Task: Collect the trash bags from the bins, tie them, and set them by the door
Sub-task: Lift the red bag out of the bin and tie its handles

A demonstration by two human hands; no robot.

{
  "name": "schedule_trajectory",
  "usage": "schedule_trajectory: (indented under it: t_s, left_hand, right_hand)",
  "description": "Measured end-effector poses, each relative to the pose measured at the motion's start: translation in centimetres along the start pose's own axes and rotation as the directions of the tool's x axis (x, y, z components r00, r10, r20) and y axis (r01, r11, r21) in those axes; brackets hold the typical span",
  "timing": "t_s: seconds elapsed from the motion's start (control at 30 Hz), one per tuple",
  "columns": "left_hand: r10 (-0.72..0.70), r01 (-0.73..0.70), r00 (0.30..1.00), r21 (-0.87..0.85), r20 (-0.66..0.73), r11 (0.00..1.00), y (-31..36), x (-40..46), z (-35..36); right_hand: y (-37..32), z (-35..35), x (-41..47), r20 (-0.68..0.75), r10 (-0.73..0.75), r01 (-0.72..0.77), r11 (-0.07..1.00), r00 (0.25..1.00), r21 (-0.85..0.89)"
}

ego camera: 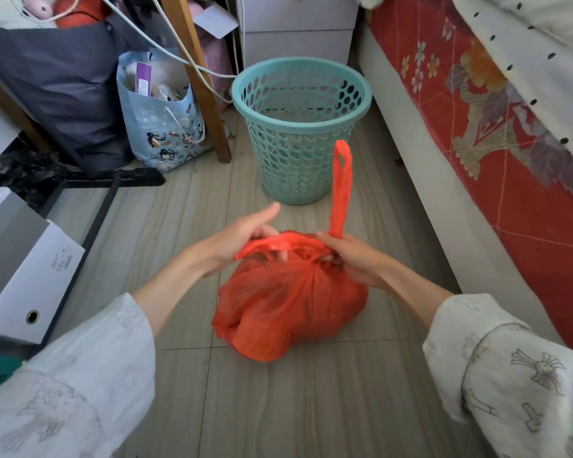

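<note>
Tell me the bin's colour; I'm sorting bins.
Teal bin, with round holes; head view shows it.

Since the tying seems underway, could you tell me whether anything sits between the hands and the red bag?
Nothing does: the left hand and right hand both already grip the handles of the red bag on the floor.

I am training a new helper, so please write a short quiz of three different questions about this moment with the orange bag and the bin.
1. True or false: the orange trash bag is inside the teal bin.
2. Which hand holds the bag handle that stands straight up? A) left hand B) right hand
3. Fill in: the bag rests on the ____, between the person and the bin.

Key
1. False: it sits on the tiled floor, in front of the bin.
2. B
3. floor
</note>
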State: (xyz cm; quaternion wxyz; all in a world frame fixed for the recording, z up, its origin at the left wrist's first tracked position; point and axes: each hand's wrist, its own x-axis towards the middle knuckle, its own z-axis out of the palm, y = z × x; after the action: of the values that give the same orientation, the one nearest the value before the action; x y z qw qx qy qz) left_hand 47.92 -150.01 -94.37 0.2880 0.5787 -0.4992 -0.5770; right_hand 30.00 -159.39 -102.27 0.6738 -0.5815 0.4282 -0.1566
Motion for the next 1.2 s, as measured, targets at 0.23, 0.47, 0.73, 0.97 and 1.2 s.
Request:
schedule_trajectory:
  t_s: [0.23, 0.47, 0.73, 0.97, 1.2]
  left_hand:
    - [0.072, -0.082, 0.954, -0.024, -0.293, 0.996, -2.5, 1.8, 1.1]
    - [0.187, -0.111, 0.955, 0.309, -0.230, 0.945, -3.7, 3.0, 3.2]
    - [0.276, -0.186, 0.925, 0.321, -0.262, 0.929, -4.0, 2.8, 3.5]
    - [0.154, -0.112, 0.958, 0.176, -0.242, 0.978, -3.3, 2.4, 2.0]
    - [-0.047, 0.089, 0.949, 0.122, -0.311, 0.989, -2.5, 1.9, 2.4]
  right_hand:
    - [-0.9, -0.1, -0.3, 0.059, 0.016, -0.030, 0.970, 0.998, 0.242]
    - [-2.1, 0.9, -0.8, 0.126, -0.045, 0.005, 0.952, 0.991, 0.305]
    - [-2.9, 1.0, -1.1, 0.174, -0.113, 0.071, 0.970, 0.978, 0.231]
    - [-3.8, 0.3, -2.3, 0.315, -0.116, 0.087, 0.991, 0.942, 0.102]
    - [-4.2, 1.4, -2.5, 0.211, -0.174, 0.245, 0.890, 0.962, -0.385]
